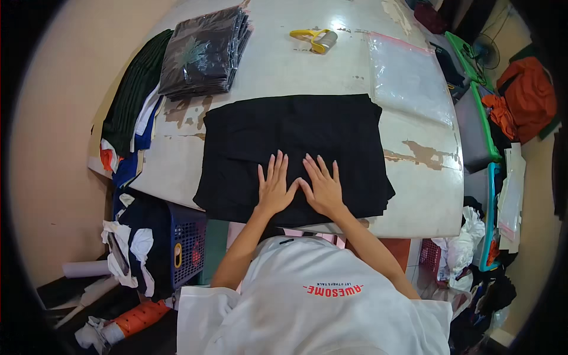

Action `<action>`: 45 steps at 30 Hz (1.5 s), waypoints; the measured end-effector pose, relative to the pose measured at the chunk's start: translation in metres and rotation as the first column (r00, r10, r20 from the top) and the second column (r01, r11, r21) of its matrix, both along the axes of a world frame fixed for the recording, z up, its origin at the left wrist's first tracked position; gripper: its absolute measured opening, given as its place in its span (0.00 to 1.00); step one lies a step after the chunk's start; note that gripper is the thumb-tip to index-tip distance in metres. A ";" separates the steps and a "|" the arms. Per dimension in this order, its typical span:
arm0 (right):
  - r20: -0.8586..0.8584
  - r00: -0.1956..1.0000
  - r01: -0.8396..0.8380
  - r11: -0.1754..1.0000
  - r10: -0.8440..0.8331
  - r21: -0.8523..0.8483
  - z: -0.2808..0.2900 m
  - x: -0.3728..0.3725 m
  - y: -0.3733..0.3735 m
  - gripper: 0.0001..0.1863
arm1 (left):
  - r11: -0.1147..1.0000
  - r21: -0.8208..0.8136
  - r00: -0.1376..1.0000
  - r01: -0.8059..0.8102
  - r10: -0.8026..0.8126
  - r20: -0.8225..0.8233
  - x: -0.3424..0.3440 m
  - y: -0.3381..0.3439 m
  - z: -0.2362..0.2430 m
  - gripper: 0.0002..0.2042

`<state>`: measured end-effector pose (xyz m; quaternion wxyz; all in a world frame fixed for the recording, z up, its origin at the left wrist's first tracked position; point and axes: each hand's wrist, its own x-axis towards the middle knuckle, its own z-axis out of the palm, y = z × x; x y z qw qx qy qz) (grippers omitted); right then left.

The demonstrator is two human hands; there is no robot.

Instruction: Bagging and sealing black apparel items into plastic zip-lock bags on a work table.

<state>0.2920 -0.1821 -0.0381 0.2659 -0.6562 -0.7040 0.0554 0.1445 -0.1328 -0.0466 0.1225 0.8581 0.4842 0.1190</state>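
Observation:
A folded stack of black cloth (331, 130) lies at the near edge of the white table (278, 77), its layered edges showing at the right. Flat on top of it rests my left hand (274, 188), fingers stretched out and pointing away from me. My right hand (322, 188) presses flat beside it, fingers spread, the two thumbs meeting in the middle. Neither hand holds anything. Whether the cloth is made up into garments I cannot tell.
Clear-wrapped dark packages (204, 53) are piled at the far left, next to dark green folded cloth (137, 89). A yellow-handled tape dispenser (316, 40) sits at the back. Clear plastic bags (408, 77) lie at right. Crates (188, 245) and a green-rimmed bin (476, 130) flank the table.

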 end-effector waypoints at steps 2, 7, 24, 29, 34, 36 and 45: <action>0.051 0.999 0.010 0.999 -0.007 -0.044 0.003 0.010 0.002 0.24 | 1.000 -0.004 0.999 0.025 -0.025 -0.030 -0.008 0.008 0.009 0.32; 0.070 0.985 0.139 0.959 -0.160 0.246 0.030 0.011 0.053 0.15 | 0.956 0.274 0.993 -0.104 0.085 0.081 0.015 0.063 0.043 0.26; 0.291 0.915 0.305 0.951 -0.278 -0.051 -0.018 0.063 0.118 0.27 | 0.929 0.026 0.893 -0.370 0.363 -0.264 -0.024 0.124 0.008 0.35; 0.420 0.843 0.425 0.895 -0.336 -0.138 -0.005 0.085 0.126 0.27 | 0.919 0.082 0.871 -0.386 0.392 -0.295 -0.043 0.135 0.007 0.34; 0.477 0.771 0.535 0.835 -0.422 -0.126 0.003 0.092 0.131 0.28 | 0.899 0.071 0.860 -0.432 0.434 -0.270 -0.053 0.144 0.008 0.36; 0.473 0.776 0.541 0.825 -0.416 -0.162 0.006 0.091 0.132 0.28 | 0.911 0.121 0.852 -0.395 0.412 -0.324 -0.066 0.153 0.014 0.36; 0.533 0.726 0.592 0.789 -0.435 -0.164 0.011 0.082 0.131 0.27 | 0.952 0.293 0.968 -0.089 0.152 -0.200 -0.128 0.157 0.019 0.30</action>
